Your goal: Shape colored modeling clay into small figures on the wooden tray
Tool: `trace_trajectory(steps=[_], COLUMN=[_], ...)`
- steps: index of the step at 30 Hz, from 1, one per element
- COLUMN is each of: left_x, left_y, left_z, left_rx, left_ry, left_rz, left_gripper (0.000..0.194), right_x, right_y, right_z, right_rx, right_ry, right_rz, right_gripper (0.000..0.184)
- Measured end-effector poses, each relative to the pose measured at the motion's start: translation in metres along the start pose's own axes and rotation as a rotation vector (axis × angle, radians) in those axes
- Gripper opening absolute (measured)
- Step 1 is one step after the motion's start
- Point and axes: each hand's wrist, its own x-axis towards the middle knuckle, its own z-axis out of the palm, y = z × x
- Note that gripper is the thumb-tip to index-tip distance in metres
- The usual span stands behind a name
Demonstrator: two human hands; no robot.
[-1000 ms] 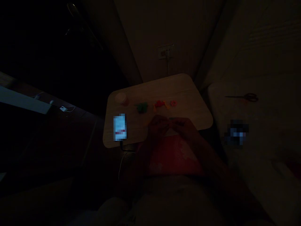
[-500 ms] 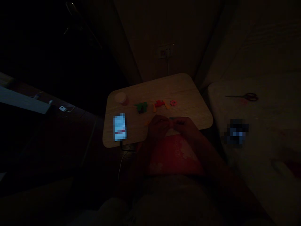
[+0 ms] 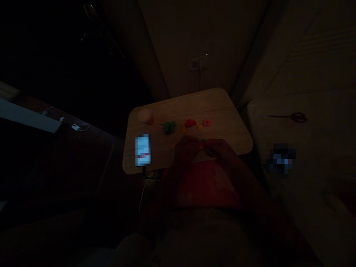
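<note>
My left hand [image 3: 186, 149] and my right hand [image 3: 220, 149] meet at the table's near edge, fingers closed. A small orange piece [image 3: 201, 146] shows between their fingertips; its exact shape is too dark to make out. Just beyond the fingers is a bit of something green [image 3: 204, 140], mostly hidden. Farther off on the table lie a clump of green pieces [image 3: 169, 127], a red piece [image 3: 190, 122] with orange pieces at both sides, and a pink ring-shaped piece [image 3: 206, 122].
On the small wooden table [image 3: 222, 107] a round lidded tub [image 3: 145, 116] stands at the back left, with a lit phone [image 3: 142, 150] and its cable in front. Scissors [image 3: 292, 117] and a blurred-out dark object [image 3: 281, 160] lie on the pale surface to the right.
The view has shifted slightly. My hands stay together at the near edge, and the orange piece between the fingertips shows a little more clearly.
</note>
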Motion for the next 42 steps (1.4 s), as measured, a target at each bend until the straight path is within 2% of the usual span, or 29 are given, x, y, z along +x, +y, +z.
trace_trajectory(steps=[9, 17, 22, 27, 42], left_x=[0.0, 0.002, 0.001, 0.001, 0.001], left_y=[-0.003, -0.002, -0.003, -0.002, -0.001], left_z=[0.002, 0.002, 0.003, 0.001, -0.001], left_rx=[-0.035, -0.093, -0.127, -0.147, -0.092], left_ry=[-0.023, 0.0, 0.003, -0.035, -0.069], left_rz=[-0.037, -0.101, -0.151, -0.122, -0.114], left_gripper=[0.019, 0.02, 0.021, 0.019, 0.021], right_x=[-0.002, 0.001, -0.001, -0.002, -0.004], right_y=[0.0, 0.006, 0.006, 0.006, 0.005], right_z=[-0.001, 0.002, 0.004, 0.004, 0.004], right_rx=[-0.039, -0.043, -0.014, -0.027, -0.031], right_ry=[-0.01, 0.052, 0.033, 0.041, 0.007], right_rz=[0.006, 0.024, -0.008, -0.037, -0.039], right_gripper=[0.034, 0.041, 0.039, 0.033, 0.033])
